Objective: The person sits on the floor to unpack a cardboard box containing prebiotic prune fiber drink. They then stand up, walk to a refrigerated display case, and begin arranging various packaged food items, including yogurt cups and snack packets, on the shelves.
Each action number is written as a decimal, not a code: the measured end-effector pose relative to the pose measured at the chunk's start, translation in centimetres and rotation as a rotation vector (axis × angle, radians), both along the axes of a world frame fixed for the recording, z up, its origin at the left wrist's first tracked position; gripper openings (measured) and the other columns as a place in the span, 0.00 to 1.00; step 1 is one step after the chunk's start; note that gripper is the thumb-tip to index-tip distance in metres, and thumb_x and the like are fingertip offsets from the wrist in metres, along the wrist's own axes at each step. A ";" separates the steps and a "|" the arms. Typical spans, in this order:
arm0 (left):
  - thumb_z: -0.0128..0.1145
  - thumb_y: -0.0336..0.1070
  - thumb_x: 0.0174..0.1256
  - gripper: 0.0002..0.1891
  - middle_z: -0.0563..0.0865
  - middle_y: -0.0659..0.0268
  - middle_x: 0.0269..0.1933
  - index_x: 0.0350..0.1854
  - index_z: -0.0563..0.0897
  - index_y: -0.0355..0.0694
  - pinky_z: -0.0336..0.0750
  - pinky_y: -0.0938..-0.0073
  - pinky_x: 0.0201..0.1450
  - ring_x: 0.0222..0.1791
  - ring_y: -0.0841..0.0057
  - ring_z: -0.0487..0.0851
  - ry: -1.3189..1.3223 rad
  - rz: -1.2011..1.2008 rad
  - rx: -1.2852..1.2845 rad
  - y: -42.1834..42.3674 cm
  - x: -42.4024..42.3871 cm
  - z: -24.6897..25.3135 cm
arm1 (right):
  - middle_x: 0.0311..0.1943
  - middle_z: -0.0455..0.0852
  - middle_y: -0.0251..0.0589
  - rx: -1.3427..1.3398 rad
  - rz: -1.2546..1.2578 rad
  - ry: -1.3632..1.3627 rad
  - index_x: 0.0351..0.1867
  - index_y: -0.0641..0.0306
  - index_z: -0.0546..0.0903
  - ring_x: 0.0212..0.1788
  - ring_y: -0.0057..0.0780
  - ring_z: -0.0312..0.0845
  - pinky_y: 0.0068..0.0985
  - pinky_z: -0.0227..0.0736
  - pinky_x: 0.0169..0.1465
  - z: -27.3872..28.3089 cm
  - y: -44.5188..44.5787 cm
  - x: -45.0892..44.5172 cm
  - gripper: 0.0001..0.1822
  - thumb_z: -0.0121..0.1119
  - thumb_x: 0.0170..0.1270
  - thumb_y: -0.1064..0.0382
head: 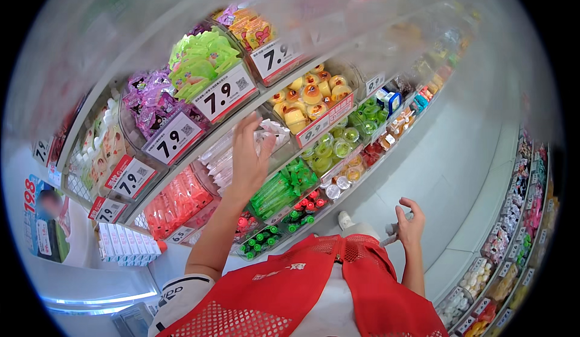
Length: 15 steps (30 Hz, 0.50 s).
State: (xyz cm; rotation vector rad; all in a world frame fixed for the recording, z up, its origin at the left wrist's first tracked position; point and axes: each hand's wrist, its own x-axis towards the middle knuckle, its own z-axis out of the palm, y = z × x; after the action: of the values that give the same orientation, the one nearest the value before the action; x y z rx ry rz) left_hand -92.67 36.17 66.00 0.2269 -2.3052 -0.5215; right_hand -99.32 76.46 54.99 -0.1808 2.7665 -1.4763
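Observation:
My left hand [250, 158] reaches over a clear bin of white-wrapped stick packs [219, 162]. Its thumb stands apart from the fingers, and nothing shows in its grasp. Whether the fingertips touch the white packs [276, 130] at the bin's far end, I cannot tell. Near that hand lie green stick packs [276, 194] and a bin of yellow pudding-like cups [312, 94]. Off to the right, over the aisle, my right hand [410, 223] has a bunched grey cloth-like item [390, 233] in its lower fingers, while thumb and forefinger are curled apart from it.
Upper-shelf bins hold purple packs [152, 96] and green pouches [204, 62] behind price cards [225, 93]. Below are red packs [176, 201] and green-capped bottles [260, 242]. Stacked white boxes [124, 244] stand left. Another shelf of bins [498, 255] curves along the right. Haze blurs the top.

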 end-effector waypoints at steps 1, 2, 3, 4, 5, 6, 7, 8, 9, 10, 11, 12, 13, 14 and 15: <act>0.58 0.46 0.74 0.25 0.76 0.48 0.66 0.64 0.74 0.34 0.66 0.55 0.71 0.68 0.49 0.74 -0.024 -0.123 -0.013 1.4 0.0 0.2 | 0.46 0.91 0.47 0.001 -0.010 -0.004 0.48 0.68 0.86 0.52 0.43 0.86 0.34 0.75 0.59 -0.2 0.6 -0.1 0.14 0.66 0.60 0.68; 0.59 0.44 0.73 0.24 0.75 0.47 0.67 0.64 0.74 0.34 0.65 0.55 0.72 0.69 0.50 0.72 -0.049 -0.246 -0.025 3.3 -0.4 0.4 | 0.46 0.91 0.47 0.003 -0.018 -0.009 0.47 0.68 0.86 0.51 0.42 0.86 0.34 0.75 0.59 -0.4 1.1 -0.4 0.14 0.66 0.60 0.68; 0.60 0.42 0.72 0.24 0.74 0.47 0.68 0.63 0.74 0.33 0.65 0.55 0.72 0.70 0.50 0.70 -0.068 -0.358 -0.042 4.9 -1.2 0.7 | 0.45 0.91 0.47 0.001 -0.017 -0.007 0.47 0.68 0.86 0.51 0.42 0.86 0.34 0.75 0.59 -0.5 1.5 -1.2 0.14 0.66 0.60 0.68; 0.60 0.42 0.71 0.24 0.74 0.47 0.68 0.64 0.74 0.33 0.65 0.56 0.73 0.71 0.50 0.70 -0.100 -0.329 -0.001 5.7 -3.0 0.7 | 0.45 0.91 0.47 -0.017 -0.003 -0.006 0.47 0.68 0.86 0.51 0.42 0.87 0.34 0.76 0.59 -0.6 1.7 -2.2 0.14 0.66 0.60 0.68; 0.60 0.41 0.71 0.24 0.74 0.46 0.68 0.64 0.74 0.34 0.65 0.56 0.73 0.71 0.50 0.69 -0.132 -0.299 0.041 6.0 -5.6 0.9 | 0.44 0.91 0.47 -0.035 0.013 -0.006 0.47 0.68 0.86 0.50 0.42 0.87 0.33 0.76 0.58 -0.7 1.7 -3.2 0.14 0.66 0.60 0.68; 0.60 0.40 0.71 0.24 0.73 0.46 0.69 0.64 0.74 0.34 0.65 0.57 0.73 0.72 0.50 0.69 -0.165 -0.270 0.088 6.0 -8.1 1.0 | 0.44 0.91 0.47 -0.049 0.028 -0.010 0.47 0.68 0.86 0.50 0.42 0.87 0.33 0.76 0.58 -0.7 1.8 -4.2 0.14 0.66 0.61 0.67; 0.61 0.41 0.70 0.25 0.74 0.47 0.68 0.65 0.74 0.35 0.66 0.58 0.72 0.71 0.51 0.70 -0.263 -0.161 0.015 5.4 -10.2 0.9 | 0.44 0.91 0.47 -0.056 0.060 -0.018 0.47 0.68 0.86 0.49 0.42 0.87 0.33 0.76 0.58 -0.5 1.7 -5.3 0.14 0.66 0.61 0.67; 0.61 0.41 0.70 0.26 0.75 0.48 0.68 0.66 0.73 0.36 0.67 0.60 0.72 0.70 0.52 0.71 -0.355 -0.051 -0.054 4.5 -12.5 0.4 | 0.44 0.91 0.47 -0.061 0.092 -0.020 0.47 0.68 0.86 0.49 0.42 0.87 0.33 0.76 0.58 -0.1 1.4 -6.6 0.14 0.66 0.61 0.67; 0.62 0.42 0.69 0.27 0.75 0.49 0.67 0.68 0.73 0.38 0.67 0.62 0.71 0.69 0.53 0.73 -0.444 0.059 -0.121 3.9 -14.7 0.2 | 0.44 0.91 0.48 -0.066 0.123 -0.019 0.47 0.68 0.86 0.49 0.42 0.87 0.33 0.76 0.57 0.2 1.2 -8.0 0.14 0.66 0.61 0.67; 0.63 0.42 0.67 0.28 0.77 0.50 0.64 0.67 0.74 0.38 0.69 0.61 0.69 0.67 0.53 0.74 -0.582 0.075 -0.129 3.4 -16.4 0.4 | 0.43 0.91 0.48 -0.068 0.153 0.000 0.47 0.67 0.86 0.48 0.42 0.87 0.34 0.76 0.57 0.2 1.4 -9.2 0.14 0.67 0.61 0.66; 0.64 0.43 0.66 0.29 0.78 0.51 0.62 0.67 0.74 0.39 0.70 0.61 0.68 0.65 0.53 0.75 -0.721 0.093 -0.134 2.5 -17.5 0.8 | 0.43 0.91 0.48 -0.080 0.170 0.003 0.47 0.67 0.86 0.48 0.42 0.87 0.34 0.76 0.57 0.4 1.7 -10.4 0.14 0.67 0.61 0.66; 0.66 0.43 0.64 0.29 0.79 0.52 0.59 0.67 0.75 0.40 0.71 0.60 0.66 0.63 0.53 0.76 -0.862 0.108 -0.135 2.0 -18.2 1.0 | 0.43 0.91 0.48 -0.090 0.187 0.005 0.47 0.67 0.86 0.48 0.42 0.87 0.34 0.76 0.57 0.5 2.1 -11.5 0.14 0.67 0.61 0.65; 0.65 0.43 0.63 0.28 0.80 0.51 0.58 0.64 0.76 0.39 0.72 0.59 0.64 0.61 0.53 0.77 -0.876 0.123 -0.125 1.9 -18.8 1.0 | 0.43 0.91 0.48 -0.104 0.199 0.000 0.47 0.67 0.86 0.48 0.42 0.87 0.34 0.76 0.57 0.3 2.7 -12.5 0.13 0.67 0.61 0.65; 0.65 0.42 0.62 0.26 0.80 0.50 0.56 0.62 0.77 0.39 0.74 0.58 0.63 0.59 0.52 0.78 -0.890 0.141 -0.115 1.9 -19.3 1.1 | 0.42 0.91 0.47 -0.110 0.199 0.005 0.47 0.68 0.86 0.47 0.40 0.88 0.33 0.76 0.57 -0.4 3.5 -13.8 0.13 0.67 0.62 0.66; 0.64 0.42 0.61 0.25 0.80 0.49 0.55 0.59 0.79 0.38 0.75 0.57 0.61 0.58 0.52 0.80 -0.911 0.162 -0.101 2.0 -19.3 1.1 | 0.41 0.91 0.47 -0.126 0.192 -0.022 0.47 0.68 0.86 0.47 0.39 0.88 0.33 0.76 0.56 -1.0 4.3 -14.8 0.13 0.67 0.62 0.66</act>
State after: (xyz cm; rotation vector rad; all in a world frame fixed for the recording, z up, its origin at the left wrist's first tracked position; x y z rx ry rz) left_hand -112.00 38.15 67.12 0.7117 -3.1356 -0.2253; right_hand -114.14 80.79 53.95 -0.4146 2.5557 -1.5912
